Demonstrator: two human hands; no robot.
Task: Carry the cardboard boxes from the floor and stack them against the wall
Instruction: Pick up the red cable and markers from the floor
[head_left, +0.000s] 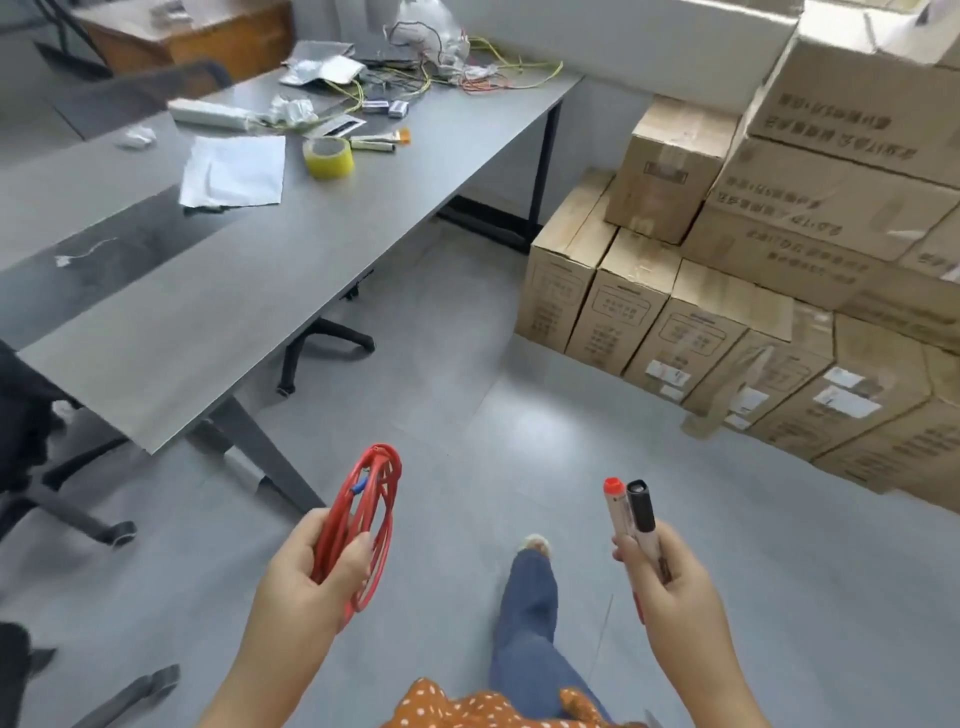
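Brown cardboard boxes (753, 270) stand stacked in several tiers against the wall at the right, the lowest row on the floor. My left hand (306, 577) grips a coil of red cable (371, 514) low in the middle of the view. My right hand (670, 582) holds two marker pens (631, 514) upright, one with a red cap and one with a black cap. Both hands are over the bare grey floor, well short of the boxes.
A long grey table (249, 291) fills the left, carrying a yellow tape roll (328, 157), papers, wires and foil bags. Office chair bases (322, 343) sit under and beside it. My leg in jeans (524, 613) steps forward on the floor between table and boxes.
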